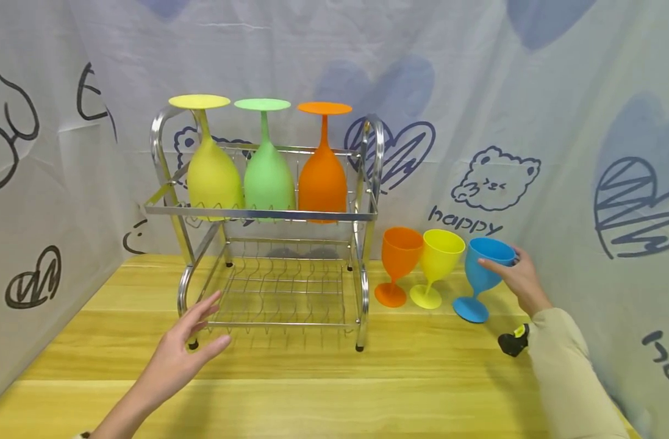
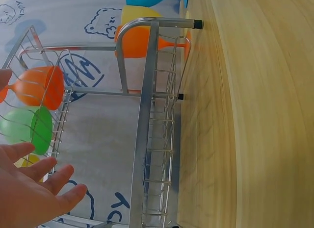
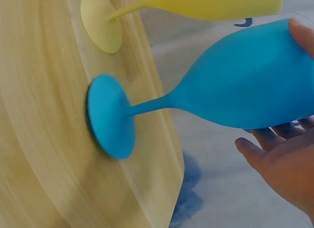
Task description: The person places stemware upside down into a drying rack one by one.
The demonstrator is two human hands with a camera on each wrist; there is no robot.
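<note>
At the right of the head view my right hand holds a blue goblet by its bowl, thumb across the near side and fingers round the far side. The right wrist view has the goblet's foot close over the tabletop. My left hand hovers before the metal dish rack, fingers spread and holding nothing. On the rack's upper tier, a yellow goblet, a green goblet and an orange goblet stand upside down. Its lower tier is bare wire.
Left of the blue goblet, a second yellow goblet and a second orange goblet stand upright on the wooden table. A small black object lies by the right sleeve. A patterned cloth hangs behind.
</note>
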